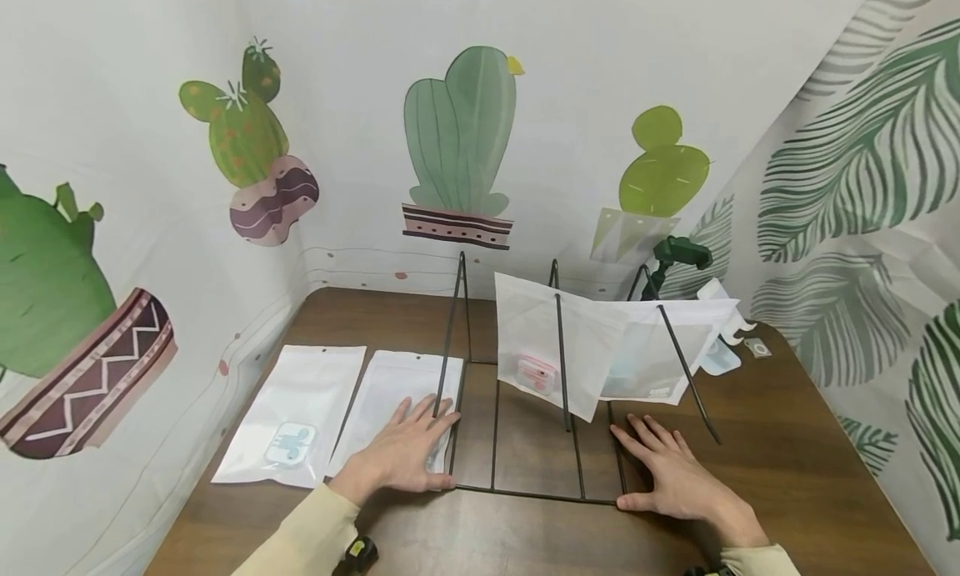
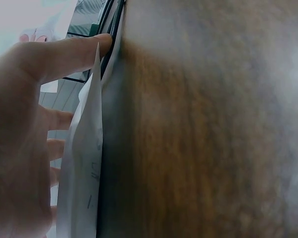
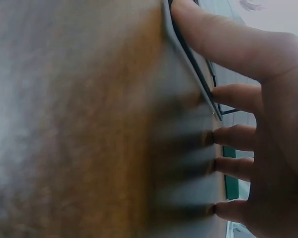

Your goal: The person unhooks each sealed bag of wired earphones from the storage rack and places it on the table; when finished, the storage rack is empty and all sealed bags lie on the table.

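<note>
The black wire display rack stands on the brown table between a spread left hand and a spread right hand, thumbs at its near corners. It looks light, stiff; I'd hold the base sides, since the hanging pouches could swing.

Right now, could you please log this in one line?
left hand: touching wire rack; right hand: touching rack; hanging pouches: two; flat pouches: two
</note>
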A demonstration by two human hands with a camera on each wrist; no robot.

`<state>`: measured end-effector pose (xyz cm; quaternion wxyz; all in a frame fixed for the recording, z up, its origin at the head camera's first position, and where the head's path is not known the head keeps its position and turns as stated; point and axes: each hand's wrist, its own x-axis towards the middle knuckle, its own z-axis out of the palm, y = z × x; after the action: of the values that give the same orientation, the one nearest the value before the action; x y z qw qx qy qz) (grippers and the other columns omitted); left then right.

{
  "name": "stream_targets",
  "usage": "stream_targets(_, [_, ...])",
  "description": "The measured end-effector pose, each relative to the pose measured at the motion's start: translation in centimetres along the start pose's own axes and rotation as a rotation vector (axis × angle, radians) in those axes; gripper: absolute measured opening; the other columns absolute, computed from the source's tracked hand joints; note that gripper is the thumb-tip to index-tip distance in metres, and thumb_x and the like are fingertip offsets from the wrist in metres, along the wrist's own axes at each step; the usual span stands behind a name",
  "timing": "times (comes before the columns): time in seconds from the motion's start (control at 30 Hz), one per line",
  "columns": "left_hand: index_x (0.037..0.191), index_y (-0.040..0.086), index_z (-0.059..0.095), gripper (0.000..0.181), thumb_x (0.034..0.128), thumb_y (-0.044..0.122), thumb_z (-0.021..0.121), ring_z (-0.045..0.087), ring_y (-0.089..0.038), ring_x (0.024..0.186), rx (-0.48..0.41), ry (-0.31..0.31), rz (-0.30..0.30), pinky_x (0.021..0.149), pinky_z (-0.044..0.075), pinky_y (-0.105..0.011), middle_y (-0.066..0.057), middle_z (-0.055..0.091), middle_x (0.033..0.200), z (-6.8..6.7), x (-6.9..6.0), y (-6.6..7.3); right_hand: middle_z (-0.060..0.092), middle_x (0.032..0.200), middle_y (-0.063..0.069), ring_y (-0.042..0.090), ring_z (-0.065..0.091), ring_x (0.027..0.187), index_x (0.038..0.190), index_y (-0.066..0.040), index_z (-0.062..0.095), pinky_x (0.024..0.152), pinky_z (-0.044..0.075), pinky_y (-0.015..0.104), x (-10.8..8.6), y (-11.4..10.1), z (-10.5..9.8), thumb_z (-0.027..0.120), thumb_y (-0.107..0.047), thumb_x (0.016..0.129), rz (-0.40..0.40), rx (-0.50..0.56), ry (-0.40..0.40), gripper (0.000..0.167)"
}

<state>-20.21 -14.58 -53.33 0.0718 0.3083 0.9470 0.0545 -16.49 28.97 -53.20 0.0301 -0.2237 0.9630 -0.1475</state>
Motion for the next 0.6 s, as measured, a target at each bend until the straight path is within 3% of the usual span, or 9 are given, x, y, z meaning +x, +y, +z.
stream_targets(0.37, [0.153, 0.017, 0.031, 0.099, 0.0779, 0.075, 0.057, 0.018, -0.034, 0.149, 0.008, -0.007, 0.004, 0.118, 0.012, -0.060, -0.009, 0.022, 0.162, 0.02, 0.01, 0.05, 0.049, 0.141, 0.026, 0.052, 0.040, 0.131, 0.138, -0.008, 0.055, 0.098, 0.039, 0.066, 0.32, -0.21, -0.69, 0.079, -0.054, 0.072, -0.028, -0.007, 0.024, 0.083])
stream_targets(0.6, [0.153, 0.017, 0.031, 0.099, 0.0780, 0.076, 0.056, 0.019, -0.035, 0.148, 0.014, -0.017, 0.001, 0.118, 0.013, -0.060, -0.010, 0.023, 0.162, -0.05, -0.01, 0.03, 0.066, 0.120, 0.013, 0.032, 0.061, 0.113, 0.121, -0.005, 0.066, 0.092, 0.051, 0.049, 0.94, -0.65, -0.79, 0.082, -0.033, 0.076, -0.017, 0.000, 0.166, 0.055])
